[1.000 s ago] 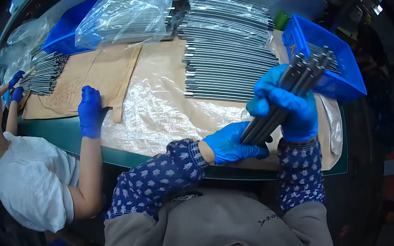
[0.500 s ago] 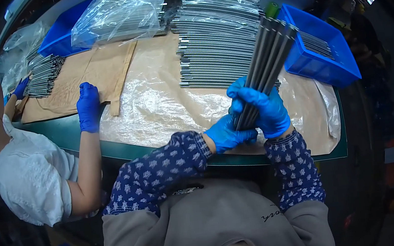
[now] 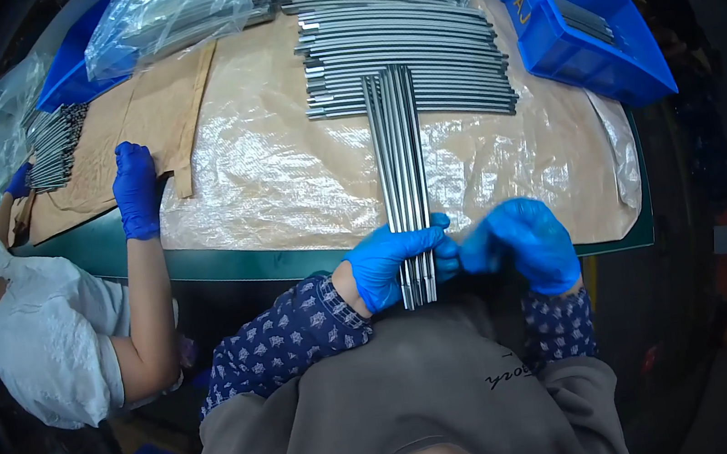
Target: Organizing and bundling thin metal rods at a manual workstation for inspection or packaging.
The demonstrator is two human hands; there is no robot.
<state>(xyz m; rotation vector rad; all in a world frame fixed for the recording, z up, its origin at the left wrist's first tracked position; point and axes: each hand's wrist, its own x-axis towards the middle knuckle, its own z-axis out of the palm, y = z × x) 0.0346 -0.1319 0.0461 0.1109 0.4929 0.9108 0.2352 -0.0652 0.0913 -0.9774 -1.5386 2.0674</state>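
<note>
Desk (image 3: 230,263) w/ plastic sheet; left hand (image 3: 391,260) clamped on bundle of grey metal rods (image 3: 400,167), right hand (image 3: 522,243) beside, fingers curled, holding nothing. Loose rods may slide out, grip being one-sided.

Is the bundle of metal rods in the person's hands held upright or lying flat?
Flat: the rod bundle lies across the table's paper.

Left hand (image 3: 391,265) fingers curled closed; right hand (image 3: 522,243) loosely cupped beside it.

A flat bundle of long grey metal rods (image 3: 401,176) points toward 12 o'clock. Its near ends overhang the table edge at 6 o'clock.
</note>
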